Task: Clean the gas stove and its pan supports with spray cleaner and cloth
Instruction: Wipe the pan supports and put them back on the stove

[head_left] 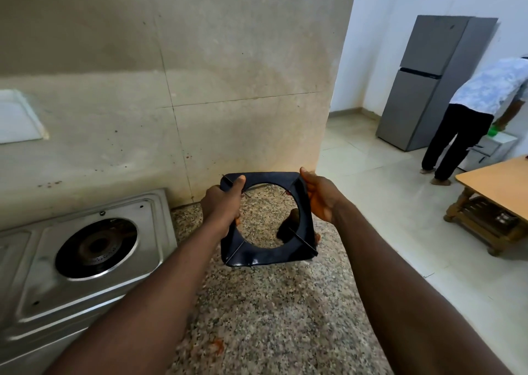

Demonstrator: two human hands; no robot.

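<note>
Head view: the left hand [221, 203] and right hand [320, 200] each have a grip clamped on an opposite edge of the pan support [268, 256]. They hold it tilted over the desk [271, 311], just right of the stove [155, 231]. I'd lay it flat, off the wall [228, 89], to spray and wipe it steadily. No spray or cloth shows. The burner [95, 246] sits bare. A person [471, 111] bends by the fridge [428, 89], well apart and not in the way.
</note>
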